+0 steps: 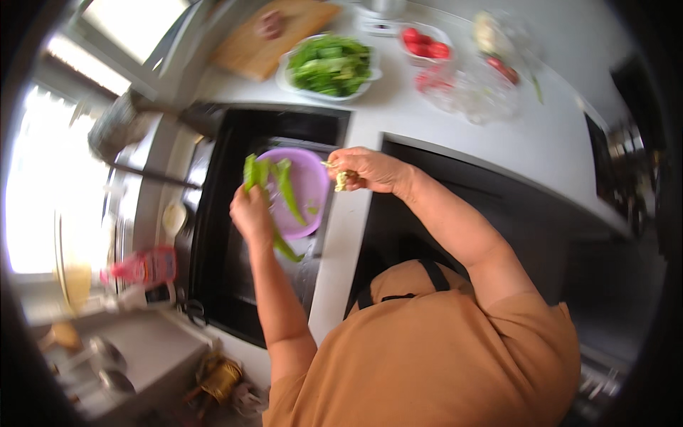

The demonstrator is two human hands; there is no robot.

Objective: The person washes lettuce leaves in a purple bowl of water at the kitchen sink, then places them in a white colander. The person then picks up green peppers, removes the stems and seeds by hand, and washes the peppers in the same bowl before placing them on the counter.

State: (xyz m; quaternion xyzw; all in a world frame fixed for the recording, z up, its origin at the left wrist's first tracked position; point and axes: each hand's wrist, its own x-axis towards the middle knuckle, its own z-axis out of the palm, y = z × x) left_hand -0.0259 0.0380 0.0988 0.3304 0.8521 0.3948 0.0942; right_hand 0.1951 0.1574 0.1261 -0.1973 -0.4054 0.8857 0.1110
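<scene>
My left hand (251, 213) grips green peppers (256, 169) over the left side of a purple basin (320, 208). One long green pepper (288, 192) lies in the basin, while another (286, 246) hangs or lies below its near rim, partly hidden by my wrist. The basin stands in a black sink (229, 277). To the right, above the sink's white front edge, the fingers of my right hand (368, 169) are closed around pale pepper cores with seeds (340, 181).
Beyond the sink stand a white bowl of cut greens (331, 66), a wooden cutting board (251, 45) with meat (270, 24), and a container of tomatoes (425, 44). Plastic bags (475, 93) lie to their right. The faucet (155, 176) reaches over the sink's left; a pink bottle (144, 267) is nearby.
</scene>
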